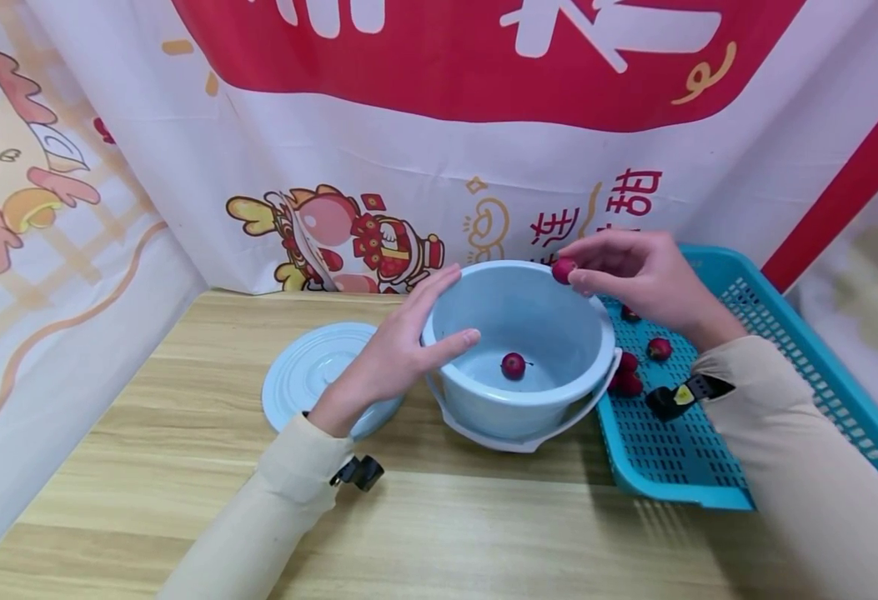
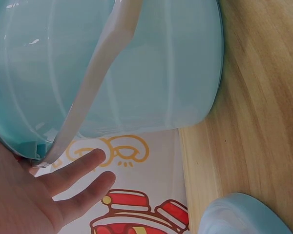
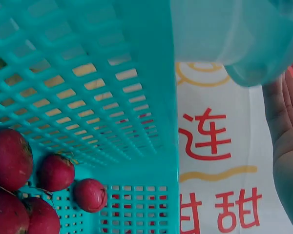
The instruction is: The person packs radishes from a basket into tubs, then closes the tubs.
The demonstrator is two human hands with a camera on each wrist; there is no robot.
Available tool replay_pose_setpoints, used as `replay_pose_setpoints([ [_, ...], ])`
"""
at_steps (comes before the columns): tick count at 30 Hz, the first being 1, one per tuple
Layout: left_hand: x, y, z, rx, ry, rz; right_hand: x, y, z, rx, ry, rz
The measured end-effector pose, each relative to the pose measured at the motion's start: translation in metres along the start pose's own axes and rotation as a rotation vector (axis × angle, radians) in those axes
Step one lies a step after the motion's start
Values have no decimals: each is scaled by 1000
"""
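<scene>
While the bucket (image 1: 509,417) stands uncovered: one radish (image 1: 514,366) lies on its floor near the middle – filling looks barely begun.
Radish in hand: a second radish (image 1: 564,270) sits by the rim at 1 o'clock, pinched between the thumb and fingertips of the right hand (image 1: 641,267), and is not yet inside.
Left hand (image 1: 401,346): rests at the rim's 9-to-10 o'clock, fingers straight, thumb across the edge; it holds no radish, and the two hands are well apart.
Left in the basket (image 1: 679,490): at the bucket's 3-to-4 o'clock, five radishes (image 3: 56,172) show in the right wrist view – by my reading, most of the work remains; more may be hidden.
Lid (image 1: 296,383): off the bucket, on the table (image 1: 408,533) at 9 o'clock, partly hidden by the left arm.
Radish looks: small, roundish, deep red; the one inside the bucket has a thin dark tail pointing to 3 o'clock.
Bucket looks: pale blue, upright, its whitish handle (image 1: 521,446) hanging down at 6 o'clock.
</scene>
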State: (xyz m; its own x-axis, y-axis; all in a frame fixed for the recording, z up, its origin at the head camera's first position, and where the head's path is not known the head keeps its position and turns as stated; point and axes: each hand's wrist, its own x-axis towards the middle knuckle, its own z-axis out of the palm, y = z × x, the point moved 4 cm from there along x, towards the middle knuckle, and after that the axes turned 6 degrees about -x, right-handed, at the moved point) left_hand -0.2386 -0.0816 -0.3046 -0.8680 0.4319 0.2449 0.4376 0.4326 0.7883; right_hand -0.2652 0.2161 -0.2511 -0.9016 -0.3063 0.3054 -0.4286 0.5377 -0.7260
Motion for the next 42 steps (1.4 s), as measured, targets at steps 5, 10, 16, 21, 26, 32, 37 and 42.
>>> replay_pose_setpoints([
  [5,0,0,0,5,-1,-9,-1,-5,7,-18,-15,-21],
  [10,0,2,0,2,-2,-7,-1,-6,13,-49,-32,-10],
  [16,0,0,0,1,0,-9,0,-5,16,-106,-47,5],
  [21,0,-2,0,-1,0,-9,1,-5,19,-151,-68,9],
  [26,1,-1,0,-6,1,-7,1,-7,23,-209,-83,-22],
  [32,1,0,1,-11,1,3,0,-12,27,-253,-83,-79],
  [37,1,0,1,-9,3,3,0,-14,29,-280,-83,-135],
  [42,1,0,1,-10,4,-4,0,-14,30,-308,-84,-165],
])
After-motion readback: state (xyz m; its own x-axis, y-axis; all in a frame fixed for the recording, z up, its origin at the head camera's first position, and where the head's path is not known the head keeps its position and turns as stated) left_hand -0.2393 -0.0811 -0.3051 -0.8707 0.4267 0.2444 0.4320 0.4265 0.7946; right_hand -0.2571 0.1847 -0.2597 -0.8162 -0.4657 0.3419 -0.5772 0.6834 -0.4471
